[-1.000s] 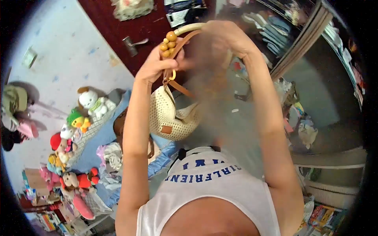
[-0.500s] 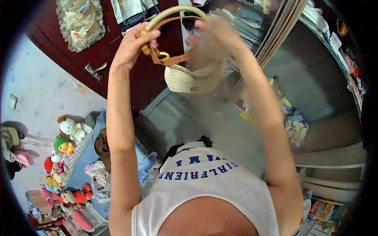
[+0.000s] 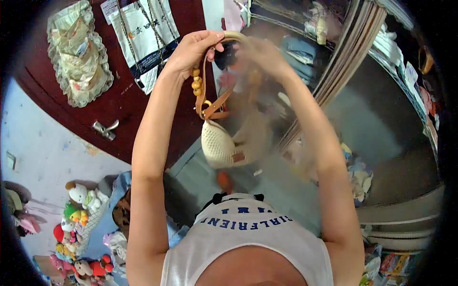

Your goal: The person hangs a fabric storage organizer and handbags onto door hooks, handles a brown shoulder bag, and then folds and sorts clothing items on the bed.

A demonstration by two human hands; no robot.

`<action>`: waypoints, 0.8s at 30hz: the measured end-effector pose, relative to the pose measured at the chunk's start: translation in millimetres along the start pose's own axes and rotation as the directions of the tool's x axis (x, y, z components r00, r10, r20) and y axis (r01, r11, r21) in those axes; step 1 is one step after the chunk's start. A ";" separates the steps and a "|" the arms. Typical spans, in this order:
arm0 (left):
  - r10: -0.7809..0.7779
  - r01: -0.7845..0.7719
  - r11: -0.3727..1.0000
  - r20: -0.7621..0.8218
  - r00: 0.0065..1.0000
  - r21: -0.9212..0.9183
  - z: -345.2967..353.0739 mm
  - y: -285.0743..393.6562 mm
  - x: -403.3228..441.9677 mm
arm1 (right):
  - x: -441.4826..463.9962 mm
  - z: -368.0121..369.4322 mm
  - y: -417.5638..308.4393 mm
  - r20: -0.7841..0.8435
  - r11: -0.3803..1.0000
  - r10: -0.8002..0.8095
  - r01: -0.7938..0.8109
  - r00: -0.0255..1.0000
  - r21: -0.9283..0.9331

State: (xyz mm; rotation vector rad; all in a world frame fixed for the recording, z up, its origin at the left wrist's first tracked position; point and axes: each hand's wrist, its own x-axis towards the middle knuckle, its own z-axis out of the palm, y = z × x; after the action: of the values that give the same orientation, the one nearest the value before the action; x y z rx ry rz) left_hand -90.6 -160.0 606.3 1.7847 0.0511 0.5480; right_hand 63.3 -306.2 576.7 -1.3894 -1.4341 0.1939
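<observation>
A cream woven handbag (image 3: 218, 144) with a brown patch hangs in front of me at chest height. Its curved cream handle (image 3: 234, 35) is at the top, with wooden beads (image 3: 196, 83) and a brown leather strap (image 3: 217, 106) below. My left hand (image 3: 202, 45) wraps its fingers round the left part of the handle. Near the handle's right end is my right hand (image 3: 260, 55), raised and smeared by a blurry patch. Its fingers and the right side of the bag cannot be made out clearly.
A dark red door (image 3: 133, 102) with a metal handle (image 3: 106, 128) carries hanging bags. Plush toys (image 3: 78, 193) line the bed at lower left. Folded jeans (image 3: 298, 57) lie on a shelf beside a gathered curtain (image 3: 341, 59). Bags and cloth sit at right.
The view has turned toward the door and shelves. My left hand has shifted along the handle from the beads toward its top. The bag hangs lower than half a second ago.
</observation>
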 end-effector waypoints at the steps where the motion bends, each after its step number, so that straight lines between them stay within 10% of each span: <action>1: 0.005 -0.003 0.999 0.027 1.000 -0.050 -6.4 -5.4 12.1 | 9.3 1.0 7.8 -0.035 1.000 0.009 -0.008 0.999 0.026; 9: -0.099 0.073 0.987 0.186 0.978 0.145 -66.7 2.5 87.4 | 102.3 -7.7 8.8 -0.087 0.844 0.206 -0.132 0.975 0.520; 11: -0.021 0.055 0.988 0.233 0.972 -0.141 -87.2 -3.0 115.3 | 131.9 -19.7 34.2 -0.036 0.810 0.111 -0.069 0.993 0.582; 24: 0.152 -0.162 0.981 -0.095 0.984 -0.110 -169.2 31.2 307.6 | 345.5 -78.0 99.3 -0.367 0.939 -0.323 0.345 0.872 -0.007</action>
State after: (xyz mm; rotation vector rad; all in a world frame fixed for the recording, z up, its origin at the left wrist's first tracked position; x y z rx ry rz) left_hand 109.1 80.4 769.3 1.6589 -0.0621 0.7267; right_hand 272.3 -43.8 727.5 -1.0398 -1.3161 -0.2356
